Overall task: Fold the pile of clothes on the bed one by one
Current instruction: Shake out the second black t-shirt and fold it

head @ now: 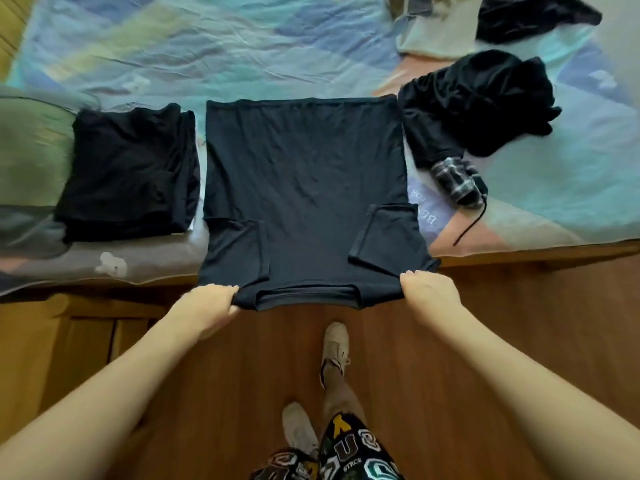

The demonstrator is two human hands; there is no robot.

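Observation:
A black T-shirt (304,181) lies flat on the bed, its collar end hanging over the near edge and both sleeves folded inward. My left hand (207,303) grips its near left shoulder corner. My right hand (429,292) grips the near right corner. To the left sits a stack of folded black clothes (128,174). On the right lies a crumpled heap of black clothes (474,105) with a plaid piece (457,181) sticking out.
The bed has a pastel patterned cover (225,50) and a wooden frame edge (536,254). More dark and beige clothes (533,19) lie at the far right. A green-grey pillow (27,161) sits at left. My feet in pale shoes (334,344) stand on wooden floor.

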